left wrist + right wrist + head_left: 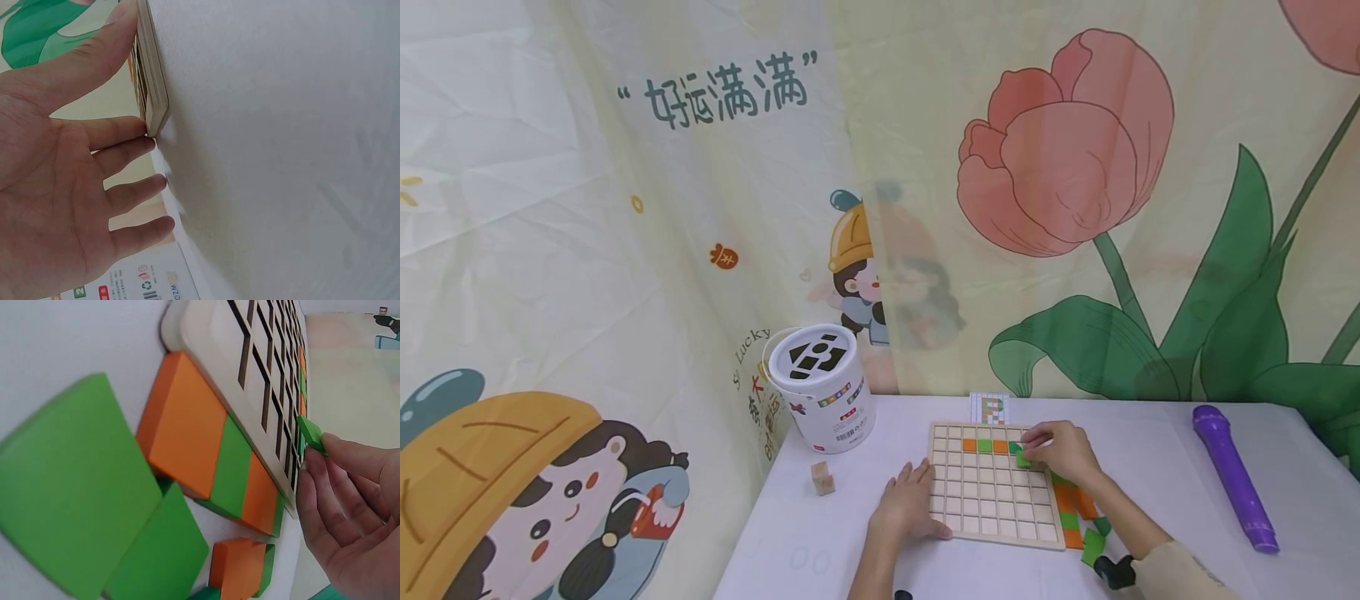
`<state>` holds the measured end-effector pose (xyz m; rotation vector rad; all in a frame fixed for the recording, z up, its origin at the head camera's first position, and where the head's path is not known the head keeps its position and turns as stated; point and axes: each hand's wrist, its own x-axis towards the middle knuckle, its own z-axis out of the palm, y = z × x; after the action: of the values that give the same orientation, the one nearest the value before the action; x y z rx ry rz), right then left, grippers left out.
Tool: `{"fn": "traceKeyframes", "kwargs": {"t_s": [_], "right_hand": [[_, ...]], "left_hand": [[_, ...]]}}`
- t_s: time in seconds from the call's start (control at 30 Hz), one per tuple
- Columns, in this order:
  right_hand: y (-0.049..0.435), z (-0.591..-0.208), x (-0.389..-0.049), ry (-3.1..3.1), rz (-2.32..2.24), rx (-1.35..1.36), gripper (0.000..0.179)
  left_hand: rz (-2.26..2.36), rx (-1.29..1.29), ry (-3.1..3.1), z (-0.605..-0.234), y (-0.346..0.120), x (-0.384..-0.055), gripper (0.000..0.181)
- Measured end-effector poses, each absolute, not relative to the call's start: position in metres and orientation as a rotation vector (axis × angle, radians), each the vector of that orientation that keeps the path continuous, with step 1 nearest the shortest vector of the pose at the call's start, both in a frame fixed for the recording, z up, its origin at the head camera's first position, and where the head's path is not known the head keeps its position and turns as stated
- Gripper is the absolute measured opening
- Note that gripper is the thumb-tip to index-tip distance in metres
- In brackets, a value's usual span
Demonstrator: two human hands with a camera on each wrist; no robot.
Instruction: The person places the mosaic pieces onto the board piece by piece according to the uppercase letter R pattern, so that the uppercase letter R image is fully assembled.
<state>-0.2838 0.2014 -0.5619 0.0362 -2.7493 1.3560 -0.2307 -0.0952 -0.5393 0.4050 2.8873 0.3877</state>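
Observation:
A wooden grid board (977, 500) lies on the white table, with a short row of orange and green square tiles (984, 446) in its upper cells. My left hand (904, 507) rests at the board's left side, fingers extended; its thumb and fingertips touch the frame in the left wrist view. Above the upper right cells, my right hand (1063, 450) pinches a green tile (310, 432) between thumb and fingers, tilted clear of the grid in the right wrist view. Loose orange tiles (187, 428) and green tiles (78, 487) lie along the board's right edge.
A white bucket (842, 417) with a shape-hole lid stands at the back left. Small wooden blocks (822, 478) sit before it. Behind the board is a pattern card (989, 408). A purple microphone-shaped stick (1234, 479) lies at the right. A printed curtain (925, 100) hangs behind.

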Motion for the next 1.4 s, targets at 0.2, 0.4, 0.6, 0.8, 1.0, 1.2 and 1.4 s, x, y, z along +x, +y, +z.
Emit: {"fn": "traceKeyframes", "kwargs": {"t_s": [0.2,0.4,0.6,0.8,1.0,1.2,1.4], "right_hand": [[0.197,-0.566,-0.285,-2.759,1.351,0.011,0.014],[0.195,-0.566,-0.284,-2.781,1.327,0.004,0.013],[0.195,-0.568,-0.282,-2.793,1.306,-0.008,0.011],[0.196,-0.572,-0.282,-2.788,1.291,0.017,0.012],[0.202,-0.567,-0.279,-2.767,1.314,0.033,0.01],[0.215,-0.56,-0.274,-2.745,1.281,0.022,0.01],[0.23,-0.553,-0.266,-2.72,1.232,0.058,0.012]], "left_hand": [[0.368,0.418,2.891,-0.54,-0.093,-0.23,0.111],[0.375,0.418,2.892,-0.541,-0.093,-0.229,0.11],[0.375,0.419,2.888,-0.541,-0.092,-0.228,0.11],[0.375,0.422,2.879,-0.543,-0.091,-0.23,0.111],[0.364,0.424,2.877,-0.543,-0.093,-0.231,0.112],[0.38,0.419,2.876,-0.543,-0.094,-0.231,0.112],[0.379,0.432,2.885,-0.541,-0.096,-0.232,0.111]]}}
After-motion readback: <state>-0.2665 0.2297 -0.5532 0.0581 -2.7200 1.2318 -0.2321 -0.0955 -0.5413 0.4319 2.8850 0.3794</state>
